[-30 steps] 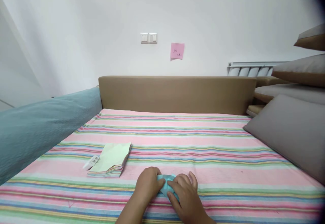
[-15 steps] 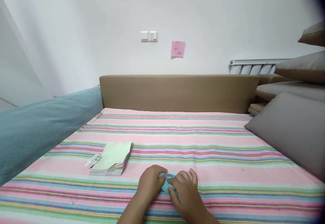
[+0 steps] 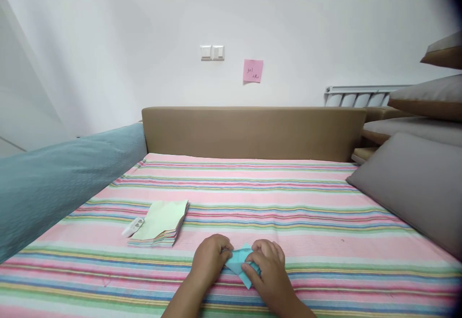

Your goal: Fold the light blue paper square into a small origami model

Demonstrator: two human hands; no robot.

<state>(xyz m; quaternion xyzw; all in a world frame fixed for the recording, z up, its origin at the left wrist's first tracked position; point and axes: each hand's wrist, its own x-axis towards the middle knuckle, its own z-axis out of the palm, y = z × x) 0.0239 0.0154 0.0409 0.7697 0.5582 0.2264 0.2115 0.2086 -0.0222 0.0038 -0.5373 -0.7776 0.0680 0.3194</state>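
Note:
Between my hands is a folded piece of blue paper (image 3: 238, 259), with creases and pointed corners showing. My left hand (image 3: 212, 256) pinches its left end between thumb and fingers. On the other side, my right hand (image 3: 266, 266) grips the right part, thumb and fingers closed over a folded edge. Both hands rest low over the striped bedspread (image 3: 288, 197), and their fingers hide parts of the paper's two ends.
To the left lies a stack of coloured paper (image 3: 160, 222), pale green on top, with a small white object (image 3: 133, 226) touching its edge. Grey cushions (image 3: 415, 178) are piled at right. A blue-covered armrest (image 3: 72, 169) borders the left; a brown backrest (image 3: 252, 133) stands behind.
My hands have moved slightly apart, and more of the blue paper shows, a pointed corner now sticking out toward me. The paper stack has stayed put.

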